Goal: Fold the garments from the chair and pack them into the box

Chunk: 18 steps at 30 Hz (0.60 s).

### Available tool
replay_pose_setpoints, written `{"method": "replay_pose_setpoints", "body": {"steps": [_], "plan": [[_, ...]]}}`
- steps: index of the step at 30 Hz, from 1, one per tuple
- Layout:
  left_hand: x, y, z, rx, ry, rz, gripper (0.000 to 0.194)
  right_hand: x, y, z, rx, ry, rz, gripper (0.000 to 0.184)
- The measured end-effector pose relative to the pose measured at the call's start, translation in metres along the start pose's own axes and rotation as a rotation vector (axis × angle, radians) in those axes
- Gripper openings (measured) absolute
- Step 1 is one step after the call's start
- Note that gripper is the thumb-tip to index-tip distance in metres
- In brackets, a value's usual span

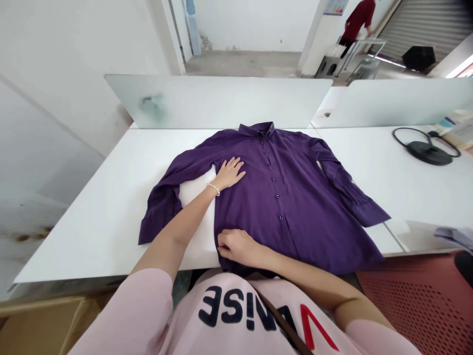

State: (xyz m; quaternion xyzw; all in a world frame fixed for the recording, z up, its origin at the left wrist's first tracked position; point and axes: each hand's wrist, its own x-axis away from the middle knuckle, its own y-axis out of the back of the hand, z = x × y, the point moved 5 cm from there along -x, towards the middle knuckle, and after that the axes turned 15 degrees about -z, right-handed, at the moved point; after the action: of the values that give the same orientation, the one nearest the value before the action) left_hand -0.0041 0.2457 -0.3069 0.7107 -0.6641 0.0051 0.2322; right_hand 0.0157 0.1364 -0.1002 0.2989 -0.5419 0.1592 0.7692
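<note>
A purple long-sleeved button-up shirt lies front side up on the white table, collar away from me, sleeves spread to both sides. Dark buttons run down its front. My left hand rests flat, fingers spread, on the shirt's chest near the left armpit; a beaded bracelet circles that wrist. My right hand reaches across to the shirt's lower left side edge, its fingers curled closed on the fabric there. The shirt's hem hangs at the table's front edge, partly hidden by my right forearm.
A frosted divider stands along the back of the white table. At right lie a black round object with a loop and a red perforated chair. A cardboard box sits below left. Another person stands far behind.
</note>
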Motion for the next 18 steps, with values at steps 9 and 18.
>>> {"method": "replay_pose_setpoints", "body": {"steps": [9, 18], "plan": [[0.001, -0.002, 0.001, 0.003, 0.000, 0.002, 0.061, 0.098, 0.035, -0.066, -0.139, -0.236, -0.333, 0.015], [0.002, -0.003, -0.001, -0.009, -0.005, -0.021, 0.060, 0.154, 0.033, -0.094, 0.393, -0.436, -0.637, 0.040]]}}
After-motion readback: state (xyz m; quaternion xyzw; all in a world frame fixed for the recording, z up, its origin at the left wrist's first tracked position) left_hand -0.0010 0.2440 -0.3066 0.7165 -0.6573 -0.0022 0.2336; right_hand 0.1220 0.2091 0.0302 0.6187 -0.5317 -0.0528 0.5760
